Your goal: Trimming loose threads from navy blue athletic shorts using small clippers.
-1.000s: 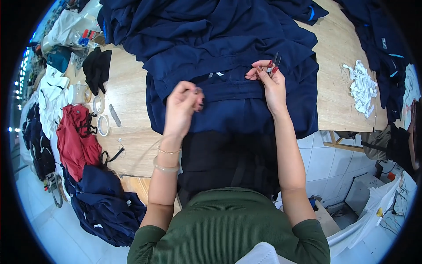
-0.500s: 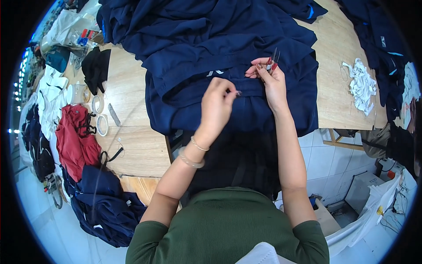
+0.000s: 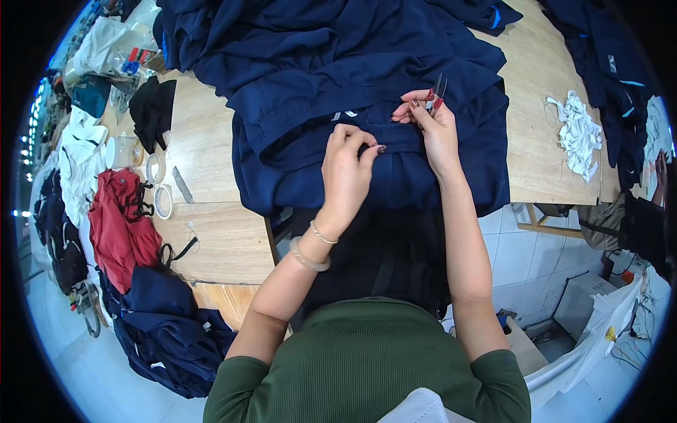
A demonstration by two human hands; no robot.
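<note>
A dark navy garment (image 3: 310,187) with a gathered waistband lies at the table's edge in front of me, its waist opening spread. My left hand (image 3: 348,158) is closed in a pinch over the waistband, thumb and forefinger together; whatever sits between the fingertips is too small to make out. In my right hand (image 3: 437,127) is a pair of thread snips (image 3: 441,87), blades pointing up and away from me. Its fingers bend over the waistband to the right of the left hand. A small white mark (image 3: 345,115) shows inside the waist.
More navy cloth (image 3: 296,35) is heaped behind. On the wooden table (image 3: 211,233) to the left are tape rolls (image 3: 163,201), a grey strip (image 3: 183,185), a black cloth (image 3: 151,109) and a red bag (image 3: 120,218). Crumpled white scraps (image 3: 580,137) lie right. A person's hand (image 3: 661,176) shows far right.
My hands stay nearly in place; the left fingertips shift very slightly at the waistband. The snips remain in my right hand. At the far right edge a person's arm has moved.
</note>
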